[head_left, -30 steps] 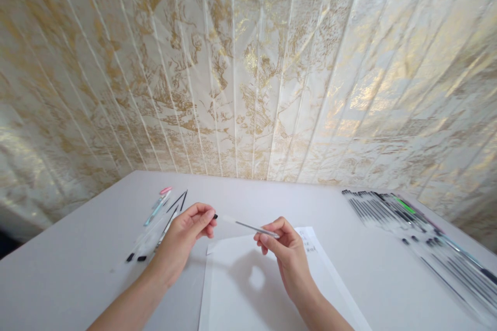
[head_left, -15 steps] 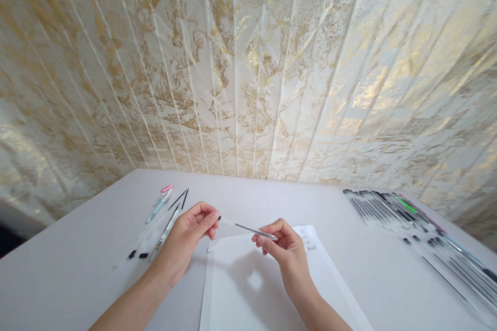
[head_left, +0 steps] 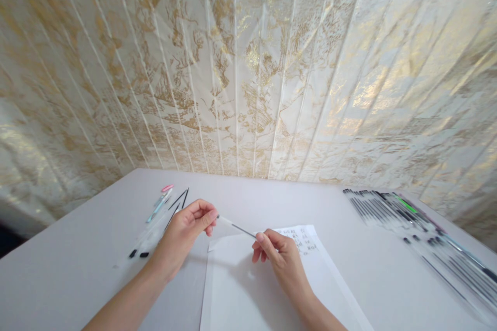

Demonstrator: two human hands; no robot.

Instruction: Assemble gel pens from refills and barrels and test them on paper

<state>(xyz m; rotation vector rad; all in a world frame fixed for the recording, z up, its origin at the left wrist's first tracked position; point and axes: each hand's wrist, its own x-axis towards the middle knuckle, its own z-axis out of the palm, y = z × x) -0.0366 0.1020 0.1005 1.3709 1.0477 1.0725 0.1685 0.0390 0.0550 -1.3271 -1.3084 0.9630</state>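
A thin pen or refill (head_left: 244,229), clear at one end and dark along its length, spans the gap between my hands above the paper. My left hand (head_left: 191,230) is closed in a pinch at its clear end, where a small black tip shows at the fingers. With thumb and fingers, my right hand (head_left: 282,257) pinches the dark part; its far end is hidden in that hand. Beneath lie white sheets of paper (head_left: 240,295), with handwriting near the top right.
Left on the white table (head_left: 58,274) are a pink-and-blue pen (head_left: 158,206), dark thin sticks (head_left: 185,198) and black caps (head_left: 144,255). Rows of pens or refills (head_left: 373,208) lie at the right, with a bright green piece (head_left: 407,204) among them. A gold-patterned curtain (head_left: 240,72) hangs behind.
My right hand has shifted slightly down, and its fingers now cover the dark end that stuck out before. More handwriting shows above it. My left hand has barely moved.
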